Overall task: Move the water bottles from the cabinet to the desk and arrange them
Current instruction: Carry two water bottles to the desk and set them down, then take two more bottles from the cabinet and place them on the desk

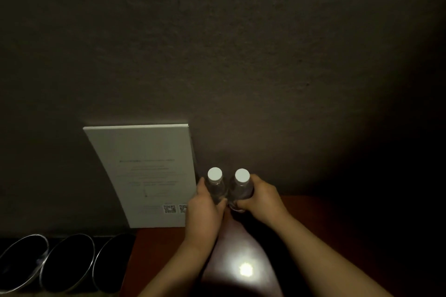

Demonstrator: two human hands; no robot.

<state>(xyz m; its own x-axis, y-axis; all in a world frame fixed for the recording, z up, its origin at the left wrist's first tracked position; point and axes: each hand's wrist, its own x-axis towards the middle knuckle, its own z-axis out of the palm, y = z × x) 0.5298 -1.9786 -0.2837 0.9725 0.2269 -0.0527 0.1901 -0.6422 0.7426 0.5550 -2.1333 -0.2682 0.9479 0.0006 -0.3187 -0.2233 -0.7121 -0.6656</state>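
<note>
Two water bottles stand upright side by side on the desk (313,224), their long axes vertical, white caps above your fingers. Your left hand (205,210) wraps closed around the left bottle (215,187); your right hand (261,196) wraps closed around the right bottle (242,188). Each bottle sits inside its own hand's curl (bases hidden, so whether they rest on the wood I cannot tell), the two nearly touching between your fingertips, just right of the white card (144,171).

Bottle caps (214,174): white — bottles (216,189) clear
Counter (313,219): reddish-brown
Wall (241,55): dark grey-brown, mottled
Sign card (147,171): pale grey — faint text, black-and-white QR codes
Bowls (70,263): black, silvery rims
</note>
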